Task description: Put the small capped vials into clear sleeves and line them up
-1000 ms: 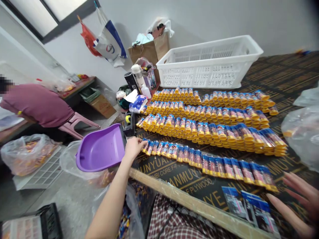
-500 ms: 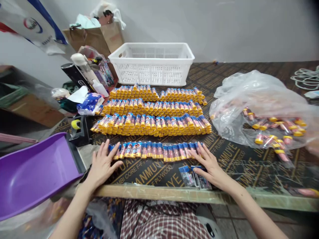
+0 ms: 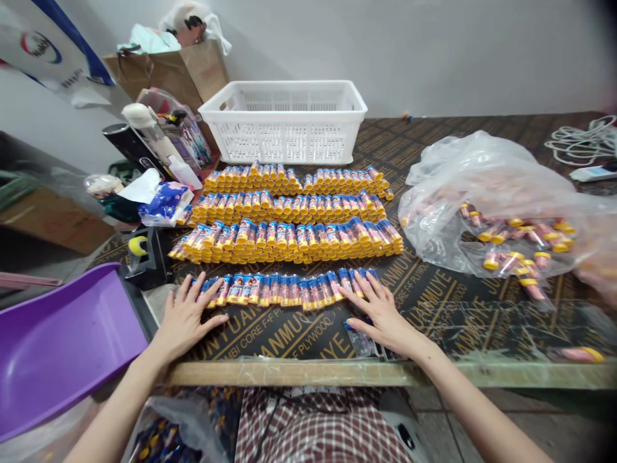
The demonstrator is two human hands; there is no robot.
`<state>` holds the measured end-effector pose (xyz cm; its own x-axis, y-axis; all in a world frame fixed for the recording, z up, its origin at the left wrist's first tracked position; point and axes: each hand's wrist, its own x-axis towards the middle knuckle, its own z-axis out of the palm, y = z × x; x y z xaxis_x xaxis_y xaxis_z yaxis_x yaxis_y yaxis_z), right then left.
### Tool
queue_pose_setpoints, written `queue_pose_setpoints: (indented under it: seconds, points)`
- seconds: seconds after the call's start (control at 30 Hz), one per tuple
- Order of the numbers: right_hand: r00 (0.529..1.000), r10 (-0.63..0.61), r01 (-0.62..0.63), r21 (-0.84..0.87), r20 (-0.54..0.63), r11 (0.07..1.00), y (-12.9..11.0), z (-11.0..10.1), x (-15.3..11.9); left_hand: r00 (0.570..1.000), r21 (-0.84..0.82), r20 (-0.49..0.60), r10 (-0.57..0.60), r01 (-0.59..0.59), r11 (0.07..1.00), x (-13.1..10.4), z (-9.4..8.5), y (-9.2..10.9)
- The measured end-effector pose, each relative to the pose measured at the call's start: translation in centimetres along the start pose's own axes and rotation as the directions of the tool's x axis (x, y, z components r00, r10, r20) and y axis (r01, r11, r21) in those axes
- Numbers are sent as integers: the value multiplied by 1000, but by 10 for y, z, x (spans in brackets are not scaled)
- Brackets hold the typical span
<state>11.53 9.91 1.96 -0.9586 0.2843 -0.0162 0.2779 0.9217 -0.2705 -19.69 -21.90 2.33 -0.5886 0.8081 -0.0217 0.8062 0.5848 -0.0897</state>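
Printed plywood is covering the table (image 3: pixel 443 308), where 4 rows of tubes are lying. Both hands are resting flat with fingers spread: the left hand (image 3: pixel 186 316) is touching the left end of the nearest row of blue-wrapped tubes (image 3: pixel 279 289), the right hand (image 3: pixel 378 312) its right end. Each tube's long axis is pointing away from the person, yellow caps nearest; the row is running left to right.
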Motion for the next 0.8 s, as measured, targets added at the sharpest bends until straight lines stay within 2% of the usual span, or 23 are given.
queue_pose_setpoints:
  seconds: [0.1, 0.17, 0.23, 0.27, 0.33, 0.4, 0.47, 0.63, 0.8]
  points:
    - [1000, -9, 9, 2, 7, 1000, 1, 0, 0, 999, 9, -52, -13, 14, 1000, 0, -8, 15]
    - [1000, -15, 15, 5, 18, 1000, 3, 0, 0, 995, -10, -103, 5, -6, 1000, 0, -17, 44]
    - [1000, -16, 16, 7, 23, 1000, 5, 0, -1, 985, -73, -101, 142, -150, 986, 2, -26, 84]
    - [1000, -14, 13, 8, 24, 1000, 5, 0, -1, 963, -112, -86, 255, -264, 958, 4, -29, 105]
    - [1000, -9, 9, 9, 25, 1000, 5, -2, -1, 891, -180, -65, 449, -453, 873, 7, -32, 139]
    - [999, -5, 5, 7, 31, 1000, 4, -4, 0, 854, -216, -66, 516, -517, 828, 11, -31, 159]
    - [999, -8, 7, 10, 36, 1000, 2, -6, 0, 849, -221, -68, 523, -524, 822, 14, -28, 164]
    - [1000, -8, 8, 31, 19, 999, -1, -6, 0, 846, -194, -58, 530, -530, 826, 20, -24, 155]
    - [1000, -19, 19, 40, 6, 999, 4, 1, 2, 856, -170, -14, 517, -512, 842, 22, -23, 156]
